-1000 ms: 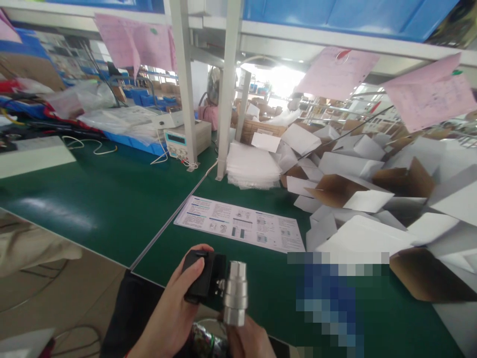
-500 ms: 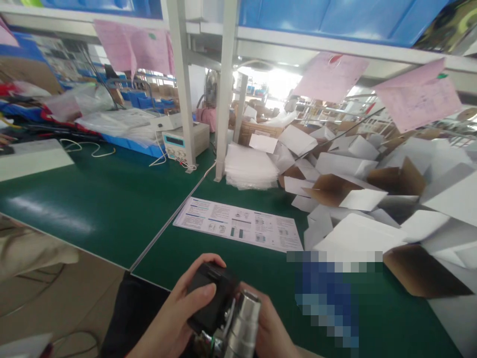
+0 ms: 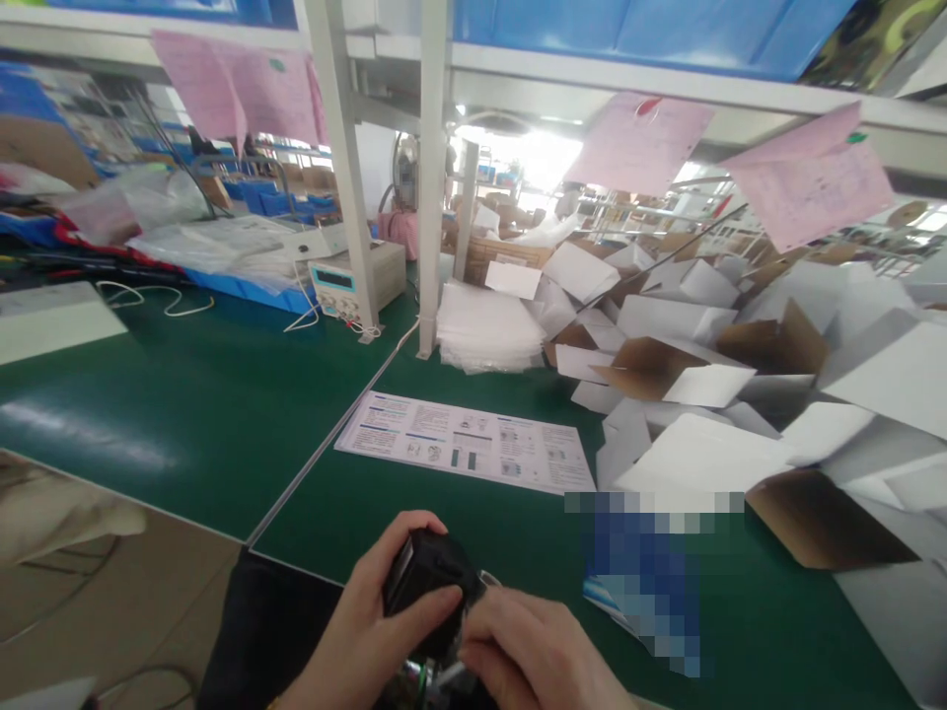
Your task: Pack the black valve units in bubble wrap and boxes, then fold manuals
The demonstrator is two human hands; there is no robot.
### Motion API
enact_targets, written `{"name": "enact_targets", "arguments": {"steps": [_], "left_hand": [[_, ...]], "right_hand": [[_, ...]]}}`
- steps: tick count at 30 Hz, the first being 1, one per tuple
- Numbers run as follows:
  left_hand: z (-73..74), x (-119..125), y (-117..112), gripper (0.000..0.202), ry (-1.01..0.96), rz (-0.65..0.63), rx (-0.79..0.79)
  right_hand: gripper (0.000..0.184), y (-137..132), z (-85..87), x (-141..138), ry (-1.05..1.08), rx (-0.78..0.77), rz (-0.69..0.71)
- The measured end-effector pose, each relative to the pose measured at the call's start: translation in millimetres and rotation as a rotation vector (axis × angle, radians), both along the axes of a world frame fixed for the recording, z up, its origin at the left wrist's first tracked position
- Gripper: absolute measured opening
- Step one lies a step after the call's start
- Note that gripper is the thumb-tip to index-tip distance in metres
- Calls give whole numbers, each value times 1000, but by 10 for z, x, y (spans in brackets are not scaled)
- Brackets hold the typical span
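Note:
My left hand [image 3: 385, 602] is wrapped round a black box-shaped device [image 3: 433, 562], its thumb lying across the near face. The device is held above the green bench's front edge. My right hand [image 3: 525, 641] is closed against the device's right side, fingers curled together. What they pinch is hidden. Just behind these fingers peeks the rim of a silver metal part [image 3: 486, 580]; the rest of it is covered. Low between the hands a bit of green and shiny small parts [image 3: 414, 675] shows at the device's underside.
A printed instruction sheet [image 3: 473, 444] lies ahead on the green bench [image 3: 244, 394]. Open white cartons [image 3: 702, 449] are heaped to the right, near a partly blurred blue item [image 3: 643, 582]. A stack of white sheets [image 3: 488, 325], a shelf post [image 3: 431, 197] and a power supply [image 3: 362, 281] stand behind.
My right hand has come round from behind the silver metal part to its front and now covers most of it. The black device has tilted and shifted slightly right. The whole view moved a little.

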State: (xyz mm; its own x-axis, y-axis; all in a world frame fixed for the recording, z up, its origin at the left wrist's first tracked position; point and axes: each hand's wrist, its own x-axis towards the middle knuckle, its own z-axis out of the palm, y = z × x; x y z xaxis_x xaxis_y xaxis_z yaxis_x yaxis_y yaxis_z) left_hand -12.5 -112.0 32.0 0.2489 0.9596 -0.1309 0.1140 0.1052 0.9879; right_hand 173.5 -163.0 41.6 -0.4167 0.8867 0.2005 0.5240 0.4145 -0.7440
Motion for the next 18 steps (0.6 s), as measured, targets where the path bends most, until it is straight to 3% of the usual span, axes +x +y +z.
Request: {"name": "enact_targets", "arguments": {"steps": [4,7,9,12,18], "left_hand": [[-23,47,-49,32,-81,98,-95],[13,25,-70,40,-249,38,-268],[47,8,-79,47,-387,1,-395],[72,-4,-73,53,-518,49,-490],[-68,11,22,64,-466,255,-353]], "right_hand": [[30,3,-143,19,104,102,-213],[29,126,-185,102,250,-53,-400],[34,204,-248,67,346,-168,-422],[42,193,-448,-109,392,-215,-419],[33,-106,-799,-273,300,-150,-432]]}}
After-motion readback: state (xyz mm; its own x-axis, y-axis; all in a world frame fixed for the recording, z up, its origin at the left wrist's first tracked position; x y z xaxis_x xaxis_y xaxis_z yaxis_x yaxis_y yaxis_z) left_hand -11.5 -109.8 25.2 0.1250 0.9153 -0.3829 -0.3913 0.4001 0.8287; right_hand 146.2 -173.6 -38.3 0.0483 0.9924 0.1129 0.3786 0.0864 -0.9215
